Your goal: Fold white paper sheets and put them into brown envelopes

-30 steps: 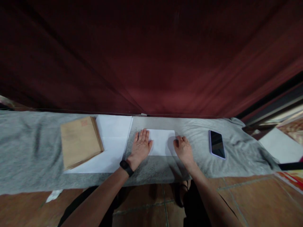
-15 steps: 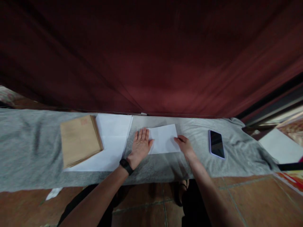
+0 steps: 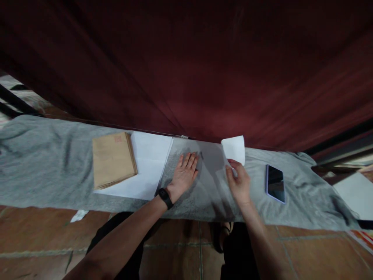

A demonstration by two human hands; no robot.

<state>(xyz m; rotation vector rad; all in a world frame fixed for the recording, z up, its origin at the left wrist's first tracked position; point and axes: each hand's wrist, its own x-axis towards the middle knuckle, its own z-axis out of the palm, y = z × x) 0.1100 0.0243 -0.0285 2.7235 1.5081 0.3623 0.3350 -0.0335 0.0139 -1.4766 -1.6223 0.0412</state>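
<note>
A folded sheet of white paper (image 3: 234, 149) is raised off the cloth, tilted, its lower edge pinched by my right hand (image 3: 239, 182). My left hand (image 3: 184, 171) lies flat on the grey cloth (image 3: 204, 202), fingers stretched out, with nothing in it; a black watch is on that wrist. Left of it lies a stack of white paper sheets (image 3: 153, 155). On top of those sheets rests a pile of brown envelopes (image 3: 113, 161), the uppermost with a red printed mark in its corner.
A phone (image 3: 275, 183) with a purple case lies on the cloth to the right of my right hand. Dark red fabric (image 3: 186, 77) hangs along the back edge. A white scrap (image 3: 79, 216) is on the tiled floor at left.
The folded paper has come up off the cloth in my right hand, out from under my left hand. My left hand stays flat on the cloth. The camera view has shifted somewhat.
</note>
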